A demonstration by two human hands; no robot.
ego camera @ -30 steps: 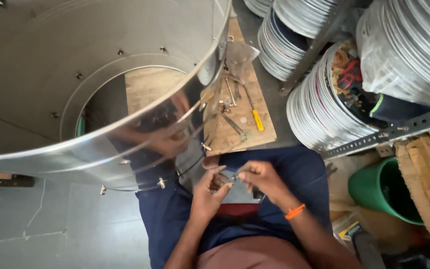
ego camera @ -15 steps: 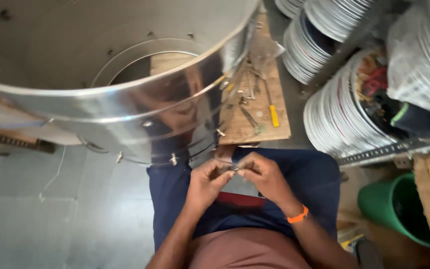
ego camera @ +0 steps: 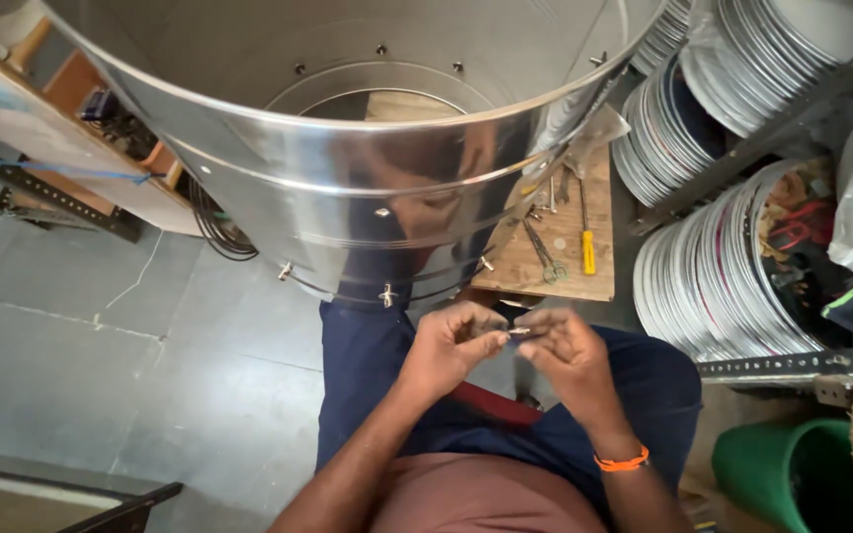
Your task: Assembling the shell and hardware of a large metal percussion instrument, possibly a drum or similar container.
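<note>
Both hands meet over the lap, just near of the big steel drum (ego camera: 348, 188): left hand (ego camera: 446, 347) and right hand (ego camera: 567, 353) each pinch an end of a small metal fastener (ego camera: 519, 333). It's tiny, held only by fingertips; one slip and it probably drops between the knees onto the grey floor (ego camera: 101, 375), bouncing out of sight.

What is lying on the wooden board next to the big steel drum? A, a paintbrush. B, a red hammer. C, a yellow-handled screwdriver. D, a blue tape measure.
C: a yellow-handled screwdriver lies on the wooden board beside the steel drum, near a pair of scissors; no hammer, tape measure or brush shows there.
</note>
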